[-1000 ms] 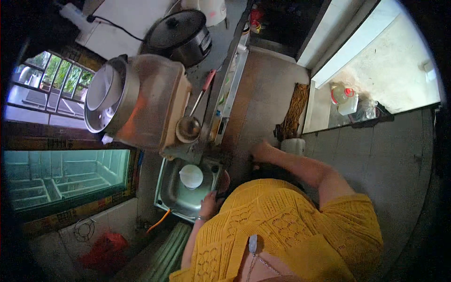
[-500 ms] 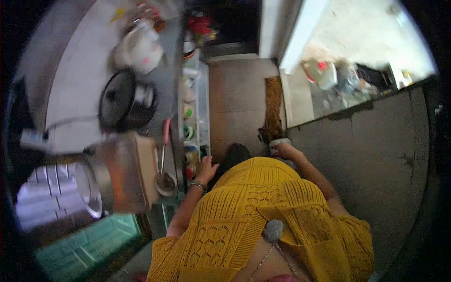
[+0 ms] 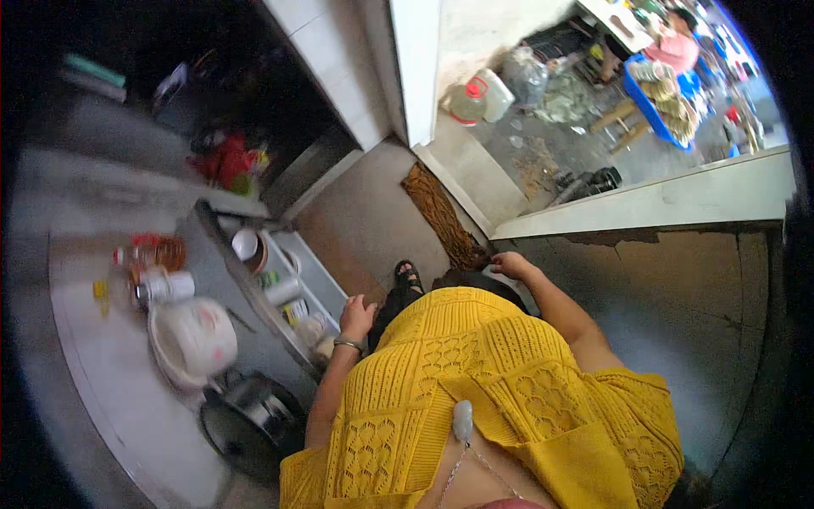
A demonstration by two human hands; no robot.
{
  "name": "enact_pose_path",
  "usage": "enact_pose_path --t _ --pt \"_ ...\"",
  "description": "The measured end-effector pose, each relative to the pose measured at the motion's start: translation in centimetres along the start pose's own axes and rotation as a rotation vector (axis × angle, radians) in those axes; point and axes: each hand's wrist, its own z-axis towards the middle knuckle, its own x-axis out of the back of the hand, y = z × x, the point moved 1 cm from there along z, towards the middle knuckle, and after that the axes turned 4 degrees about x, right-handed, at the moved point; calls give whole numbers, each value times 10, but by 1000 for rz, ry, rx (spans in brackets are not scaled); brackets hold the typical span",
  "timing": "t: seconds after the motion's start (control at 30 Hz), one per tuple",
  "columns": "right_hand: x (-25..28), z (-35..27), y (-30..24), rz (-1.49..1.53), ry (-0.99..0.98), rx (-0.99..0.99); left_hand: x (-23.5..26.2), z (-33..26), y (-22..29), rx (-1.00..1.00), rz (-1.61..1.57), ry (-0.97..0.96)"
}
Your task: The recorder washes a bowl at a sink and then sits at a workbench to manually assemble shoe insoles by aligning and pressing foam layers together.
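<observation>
Jars (image 3: 295, 311) stand in a white-edged rack (image 3: 322, 287) between eight and nine o'clock of the head view's centre, below the counter's (image 3: 267, 360) dark front edge. Just beside the rack's lower end, between seven and eight, is the left hand (image 3: 358, 318), fingers loosely parted, with no object visible in it; whether it touches the rack cannot be told. At three, the right hand (image 3: 512, 265) has its fingers half curled; whether they hold anything cannot be told.

On the counter, a dark pot (image 3: 246, 420) sits between seven and eight, a white rounded vessel (image 3: 199, 338) at eight and an oil bottle (image 3: 165, 252) at nine. A rumpled brown cloth (image 3: 441, 212) lies on the floor (image 3: 360, 204) near one, along the pale sill (image 3: 475, 182) of the bright doorway. Past it are a red-capped jug (image 3: 469, 102) near one, plus a blue basket (image 3: 649, 110) and a seated person (image 3: 676, 53) near two.

Bare floor runs toward eleven, between rack and cloth, up to a dark doorway (image 3: 271, 110). A grey tiled wall (image 3: 678, 314) bounds the right side, from three to four.
</observation>
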Motion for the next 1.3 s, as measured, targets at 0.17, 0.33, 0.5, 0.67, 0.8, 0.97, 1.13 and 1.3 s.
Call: enact_pose_path --t 0.17,0.33,0.5,0.67,0.8,0.97,1.13,1.3 --pt "36 33 10 342 228 -158 59 104 30 -111 173 -98" --pt "91 81 38 434 312 -285 92 190 76 -172 283 -142" --pt "139 130 101 525 265 -382 115 253 175 -81 362 -218" --pt "212 143 131 473 432 -225 129 329 274 -426 215 -22" --pt "233 120 155 797 376 -57 140 366 412 -653 258 -133" --pt "261 96 143 252 312 -644 125 439 555 -1012 209 -138" --pt "237 93 164 819 690 -745 160 512 755 -1014 -27 -131" --pt "158 104 180 1175 676 -972 227 532 935 -1011 -425 -177"
